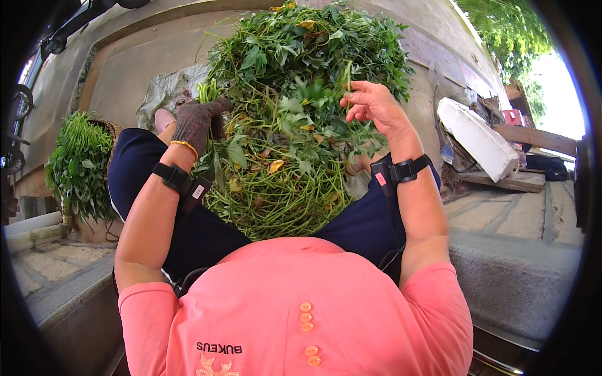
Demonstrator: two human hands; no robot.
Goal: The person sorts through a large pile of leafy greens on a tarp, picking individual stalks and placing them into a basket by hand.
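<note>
My left hand (203, 121) wears a dark knitted glove with a yellow cuff and is closed around a bunch of leafy green stems (209, 91). The cut ends stick up above the fist, and the leaves hang below it. My bare right hand (371, 104) pinches a green stem (348, 77) between thumb and fingers, its other fingers curled loosely. Between and beyond my hands lies a big heap of leafy vines (310, 51), with some yellowed leaves in it. Closer to my body, mostly bare vine stems (282, 202) are piled between my knees.
At the left stands a wicker basket (110, 129) with upright bunches of greens (77, 164). A crumpled plastic sheet (171, 91) lies by my left foot. On the right, a white foam block (475, 136) leans near wooden boards (503, 181). A stone ledge (508, 277) runs beside me.
</note>
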